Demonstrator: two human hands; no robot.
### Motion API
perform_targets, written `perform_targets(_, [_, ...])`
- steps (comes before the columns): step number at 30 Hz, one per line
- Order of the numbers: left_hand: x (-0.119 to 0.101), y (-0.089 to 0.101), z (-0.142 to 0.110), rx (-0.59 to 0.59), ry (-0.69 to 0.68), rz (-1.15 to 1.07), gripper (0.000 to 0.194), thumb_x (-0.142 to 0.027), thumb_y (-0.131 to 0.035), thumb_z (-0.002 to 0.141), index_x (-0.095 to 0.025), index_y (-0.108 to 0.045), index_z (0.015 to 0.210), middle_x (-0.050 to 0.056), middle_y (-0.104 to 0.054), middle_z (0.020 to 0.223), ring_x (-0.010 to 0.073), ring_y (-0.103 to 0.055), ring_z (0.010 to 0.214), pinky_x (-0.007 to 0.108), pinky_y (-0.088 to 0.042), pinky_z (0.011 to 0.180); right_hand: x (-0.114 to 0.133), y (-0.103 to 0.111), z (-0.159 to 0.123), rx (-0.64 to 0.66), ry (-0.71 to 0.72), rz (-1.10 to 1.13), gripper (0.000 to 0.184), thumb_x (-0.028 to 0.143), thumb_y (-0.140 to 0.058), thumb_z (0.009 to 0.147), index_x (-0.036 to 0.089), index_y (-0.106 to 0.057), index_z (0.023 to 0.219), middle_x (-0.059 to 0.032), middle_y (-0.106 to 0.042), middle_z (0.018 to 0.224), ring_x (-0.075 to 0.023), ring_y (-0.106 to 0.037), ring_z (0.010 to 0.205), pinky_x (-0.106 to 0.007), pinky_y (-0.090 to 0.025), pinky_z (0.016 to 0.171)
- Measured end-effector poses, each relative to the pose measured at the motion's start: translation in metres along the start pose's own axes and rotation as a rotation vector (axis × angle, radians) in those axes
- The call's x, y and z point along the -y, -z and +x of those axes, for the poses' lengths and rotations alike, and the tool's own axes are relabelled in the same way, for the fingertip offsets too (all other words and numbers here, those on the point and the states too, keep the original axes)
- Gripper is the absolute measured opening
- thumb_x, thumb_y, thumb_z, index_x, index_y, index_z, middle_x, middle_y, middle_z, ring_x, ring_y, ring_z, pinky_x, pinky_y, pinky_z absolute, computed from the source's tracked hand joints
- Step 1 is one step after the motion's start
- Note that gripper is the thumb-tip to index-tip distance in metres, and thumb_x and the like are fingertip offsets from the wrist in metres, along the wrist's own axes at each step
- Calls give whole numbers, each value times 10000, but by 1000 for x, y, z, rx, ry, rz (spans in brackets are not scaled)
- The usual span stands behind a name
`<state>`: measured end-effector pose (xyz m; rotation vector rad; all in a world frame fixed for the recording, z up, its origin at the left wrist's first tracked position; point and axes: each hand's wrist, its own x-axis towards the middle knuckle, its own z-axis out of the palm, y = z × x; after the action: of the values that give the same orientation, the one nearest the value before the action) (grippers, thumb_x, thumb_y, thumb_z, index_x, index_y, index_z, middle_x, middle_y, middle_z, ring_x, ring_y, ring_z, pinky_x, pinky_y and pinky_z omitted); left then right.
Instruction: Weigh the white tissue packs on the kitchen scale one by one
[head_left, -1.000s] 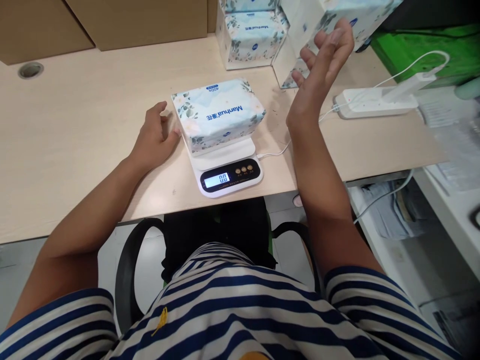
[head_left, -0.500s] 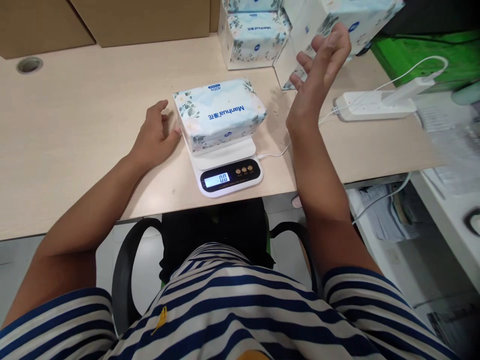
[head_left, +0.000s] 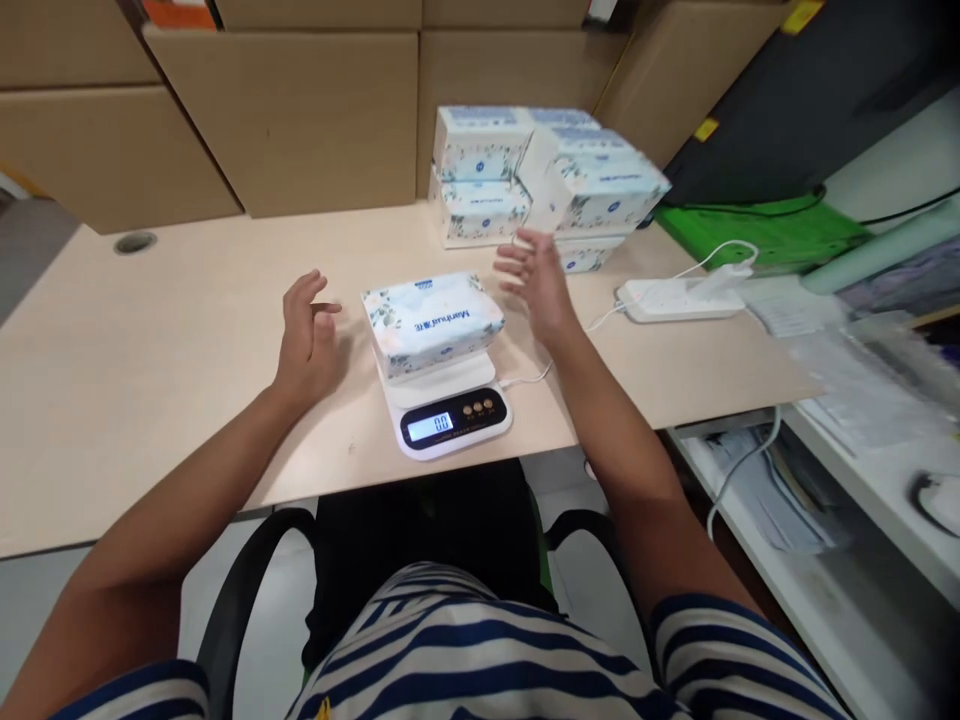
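Observation:
A pack of tissues (head_left: pixel 439 320) with a blue floral print lies on a white digital scale (head_left: pixel 454 430). The scale's lit display reads 0.0, and a white cable runs from its right side. My left hand (head_left: pixel 306 340) is left of the pack with its fingers apart, touching nothing. To the right of the pack, my right hand (head_left: pixel 540 285) is raised with spread fingers, also holding nothing. Behind it stand stacked tissue packs (head_left: pixel 484 210), with one pack (head_left: pixel 607 190) at the right of the stack.
Cardboard boxes (head_left: pixel 300 125) line the back of the desk (head_left: pixel 187 320). A white power strip (head_left: pixel 675 300) with a plugged-in adapter lies at the right, near a green object (head_left: pixel 772 235). White shelving (head_left: pixel 757 500) with papers stands on the right.
The view has tilted up, showing more of the boxes and stack. My right hand has come down and inward toward the pack; my left hand has lifted slightly away from it. The display still reads 0.0.

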<state>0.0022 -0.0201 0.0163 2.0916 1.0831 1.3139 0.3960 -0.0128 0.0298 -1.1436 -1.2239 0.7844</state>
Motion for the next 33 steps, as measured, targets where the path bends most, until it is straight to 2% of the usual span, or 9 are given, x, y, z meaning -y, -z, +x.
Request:
perform_targets(3, [-17, 1, -4, 8, -83, -1, 962, -1013, -447, 955, -396, -404, 1692, 156, -385, 1808, 396, -655, 1459, 630, -555, 1267, 22, -15, -20, 302, -31, 25, 1171, 1062, -743, 714, 367, -527, 1632, -125, -667, 1603, -388, -619, 1535, -626, -537, 1270])
perform_targets(6, [-36, -3, -10, 280, 56, -100, 1168, -1014, -683, 830, -327, -401, 1731, 216, -455, 1780, 474, -603, 1536, 669, -547, 1278, 40, -23, -39, 574, -62, -50, 1367, 800, -1023, 635, 337, -416, 1769, -131, -515, 1771, -424, -552, 1604, -603, -456, 1362])
perform_targets(9, [-47, -7, -16, 440, 163, -243, 1179, -940, -825, 785, -277, -483, 1698, 239, -534, 1726, 514, -523, 1624, 688, -527, 1302, 48, -25, -45, 679, -82, -102, 1527, 693, -1093, 577, 322, -313, 1836, -143, -462, 1806, -445, -559, 1594, -611, -433, 1374])
perform_targets(12, [-44, -7, -19, 380, 171, -273, 1241, -895, -911, 724, -302, -455, 1714, 228, -527, 1740, 515, -512, 1639, 685, -520, 1314, 49, -30, -45, 672, -50, -107, 1452, 674, -1102, 559, 331, -420, 1795, -128, -487, 1792, -447, -540, 1613, -598, -420, 1383])
perform_targets(15, [-32, -2, -19, 293, 156, -168, 1256, -928, -859, 751, -341, -380, 1752, 220, -516, 1750, 516, -542, 1607, 714, -498, 1316, 50, -39, -47, 558, -11, -112, 1345, 682, -1099, 555, 336, -531, 1724, -120, -532, 1765, -440, -522, 1634, -587, -410, 1394])
perform_targets(20, [-19, 6, -16, 186, -28, -91, 1368, -993, -818, 717, -375, -255, 1800, 219, -449, 1759, 513, -499, 1626, 707, -470, 1326, 48, -63, -59, 430, 100, -71, 1397, 747, -1078, 543, 281, -510, 1732, -160, -510, 1781, -432, -456, 1690, -556, -377, 1426])
perform_targets(26, [-42, -7, -21, 63, -184, -57, 1428, -902, -853, 781, -519, 87, 1785, 161, -400, 1651, 427, -540, 1591, 676, -515, 1300, 42, -81, -78, 450, 249, 16, 1451, 758, -1030, 668, 339, -279, 1837, -135, -298, 1899, -393, -347, 1760, -543, -287, 1472])
perform_targets(30, [-68, -8, -10, 48, -170, -9, 1360, -865, -864, 807, -525, 27, 1776, 148, -440, 1604, 422, -559, 1582, 658, -531, 1304, 47, -72, -69, 526, 283, 37, 1530, 782, -1001, 707, 341, -114, 1873, -145, -218, 1934, -380, -273, 1797, -564, -248, 1481])
perform_targets(33, [-78, -10, 30, 34, -91, -34, 1339, -905, -878, 760, -475, -114, 1772, 159, -450, 1675, 443, -538, 1617, 633, -550, 1300, 47, -65, -50, 474, 237, 68, 1642, 925, -916, 688, 341, 56, 1875, -158, -159, 1951, -390, -254, 1805, -609, -292, 1460])
